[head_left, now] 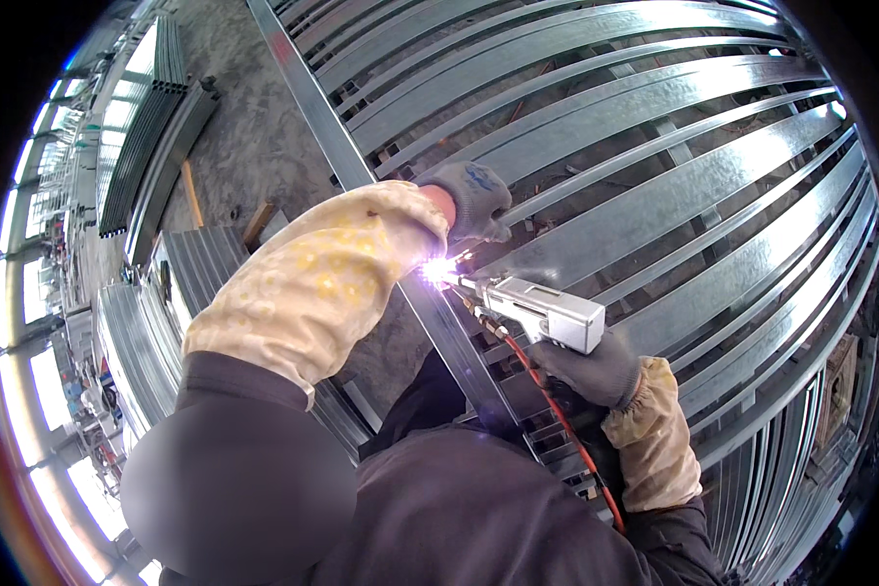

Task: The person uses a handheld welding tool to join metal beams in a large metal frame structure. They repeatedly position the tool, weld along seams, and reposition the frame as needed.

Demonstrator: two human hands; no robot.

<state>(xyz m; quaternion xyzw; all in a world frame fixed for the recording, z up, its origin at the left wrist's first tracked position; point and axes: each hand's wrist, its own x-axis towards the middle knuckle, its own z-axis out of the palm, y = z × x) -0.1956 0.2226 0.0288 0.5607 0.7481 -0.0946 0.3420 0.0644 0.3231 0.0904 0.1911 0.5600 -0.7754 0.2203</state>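
Observation:
My right hand [601, 371], in a dark grey work glove, is wrapped around the grip of a silver welding gun [552, 311]. The gun's nozzle points left at a long galvanised steel rail [474, 366]; a bright white-violet glare with sparks covers the spot at its tip. Just beyond the glare, my left hand [471, 200] in a grey glove is closed at the near-left ends of the steel bars [596, 234]. What its fingers hold is hidden. An orange-red hose [568, 425] runs from the gun down past my right wrist.
Many parallel steel bars and slats [654, 107] spread right across the frame. Stacked metal profiles [142, 127] lie on the concrete floor [234, 107] at far left, with wooden blocks [258, 225] nearby. More metal lengths [772, 479] sit at lower right.

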